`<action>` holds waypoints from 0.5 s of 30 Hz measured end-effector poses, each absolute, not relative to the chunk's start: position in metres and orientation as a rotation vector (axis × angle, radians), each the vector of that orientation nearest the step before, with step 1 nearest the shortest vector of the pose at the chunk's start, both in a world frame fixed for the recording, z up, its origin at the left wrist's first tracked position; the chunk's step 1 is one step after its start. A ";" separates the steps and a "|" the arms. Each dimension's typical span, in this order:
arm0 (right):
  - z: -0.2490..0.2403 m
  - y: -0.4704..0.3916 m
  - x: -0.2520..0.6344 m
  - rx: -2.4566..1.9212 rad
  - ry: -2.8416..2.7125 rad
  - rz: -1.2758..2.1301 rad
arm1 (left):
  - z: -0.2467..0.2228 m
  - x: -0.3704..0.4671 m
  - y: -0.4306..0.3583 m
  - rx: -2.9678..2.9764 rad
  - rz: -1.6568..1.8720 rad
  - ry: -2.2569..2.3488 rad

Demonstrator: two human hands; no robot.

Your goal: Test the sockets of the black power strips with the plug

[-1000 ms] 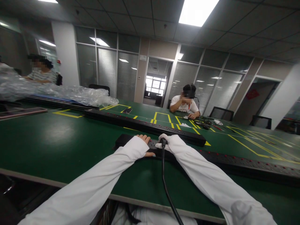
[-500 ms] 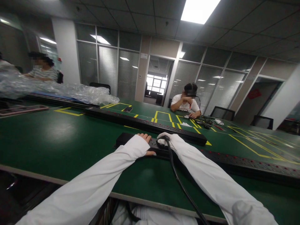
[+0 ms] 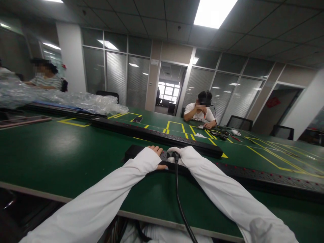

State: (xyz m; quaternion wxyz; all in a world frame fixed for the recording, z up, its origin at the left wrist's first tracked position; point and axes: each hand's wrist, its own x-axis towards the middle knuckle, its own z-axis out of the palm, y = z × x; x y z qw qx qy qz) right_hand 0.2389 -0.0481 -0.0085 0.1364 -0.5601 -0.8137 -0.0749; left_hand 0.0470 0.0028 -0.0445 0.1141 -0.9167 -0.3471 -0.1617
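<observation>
A long black power strip (image 3: 265, 178) with a row of red dots lies along the green table. My left hand (image 3: 158, 155) is wrapped round it near its left end, fingers over the far side and thumb on the near side. My right hand (image 3: 174, 153), in a pale glove, grips a black plug (image 3: 175, 156) at the strip's top face, just right of my left hand. Whether the plug's pins are in a socket is hidden. From the plug a black cable (image 3: 178, 192) runs down over the table's front edge.
Behind lies a second black strip (image 3: 152, 135). Clear plastic wrap (image 3: 96, 103) and a pink-edged object (image 3: 25, 122) are at the left. A person (image 3: 201, 109) sits across the green table (image 3: 76, 168), near cables and small tools (image 3: 220, 135). Another person (image 3: 47, 79) sits far left.
My right hand has shifted slightly left and down with the plug, which now stands more upright. The cable has swung left. My left hand has hardly moved.
</observation>
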 end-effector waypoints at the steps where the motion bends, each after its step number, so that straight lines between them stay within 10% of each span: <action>1: -0.008 -0.048 0.239 -1.621 -2.359 -0.220 | -0.044 0.047 0.003 -2.691 -0.472 -1.017; 15: -0.004 -0.054 0.241 -1.655 -2.434 -0.282 | -0.037 0.057 -0.009 -2.692 -0.482 -0.903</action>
